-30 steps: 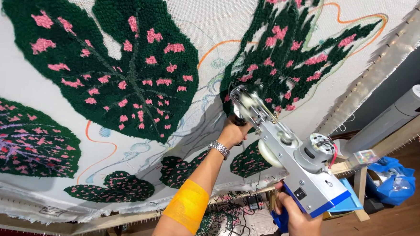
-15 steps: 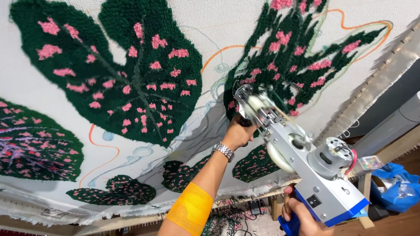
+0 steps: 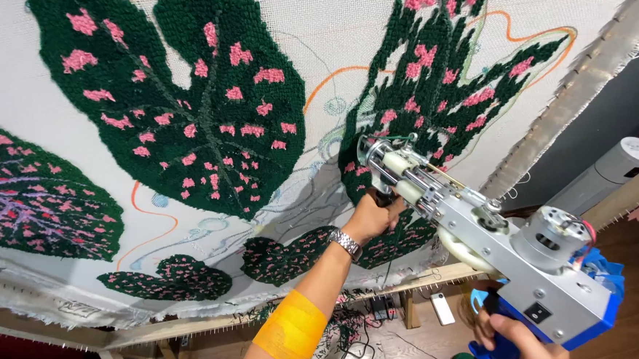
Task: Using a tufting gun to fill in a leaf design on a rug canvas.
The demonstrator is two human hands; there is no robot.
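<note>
A silver and blue tufting gun (image 3: pixel 498 247) points at a white cloth (image 3: pixel 326 56) stretched on a wooden frame. Dark green leaves with pink spots (image 3: pixel 192 114) are tufted on the cloth. My left hand (image 3: pixel 376 215) grips the gun's front handle, close under the needle end that touches a green leaf. A watch and a yellow band sit on that arm. My right hand (image 3: pixel 529 354) holds the blue rear grip at the lower right.
The wooden frame rail (image 3: pixel 431 276) runs under the cloth. Loose yarn and cables (image 3: pixel 355 334) lie on the wooden floor below. A grey cylindrical device (image 3: pixel 611 173) stands at the right. Something blue (image 3: pixel 610 267) shows behind the gun.
The view has shifted a little, so the leaves and the gun sit further right and lower in the frame. Both hands keep their grip on the gun.
</note>
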